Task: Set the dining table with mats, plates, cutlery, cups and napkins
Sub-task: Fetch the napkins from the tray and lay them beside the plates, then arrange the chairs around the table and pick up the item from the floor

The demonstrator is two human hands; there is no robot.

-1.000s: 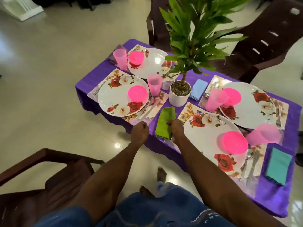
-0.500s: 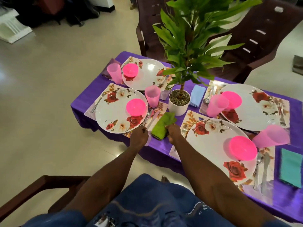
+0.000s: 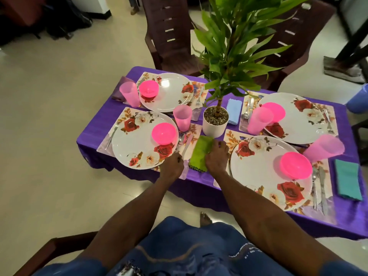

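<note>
A purple-clothed table (image 3: pixel 95 134) carries floral mats, each with a rose-printed plate, a pink bowl, a pink cup and cutlery. A green napkin (image 3: pixel 199 154) lies between the near left plate (image 3: pixel 135 150) and the near right plate (image 3: pixel 258 172), just in front of the plant pot. My right hand (image 3: pixel 216 158) grips the napkin's right edge with curled fingers. My left hand (image 3: pixel 172 166) sits on the left mat's near corner, fingers curled by the handle ends of the spoon and knife (image 3: pixel 186 145). Whether it holds anything is hidden.
A white pot (image 3: pixel 215 127) with a tall leafy plant stands mid-table. A blue napkin (image 3: pixel 234 111), a teal napkin (image 3: pixel 347 181) and a purple napkin (image 3: pixel 119 94) lie by other settings. Brown chairs (image 3: pixel 169 36) stand behind the table, another (image 3: pixel 49 250) at my left knee.
Both hands have moved forward over the table. The green napkin has gone from the table's near edge further in, between the two near mats.
</note>
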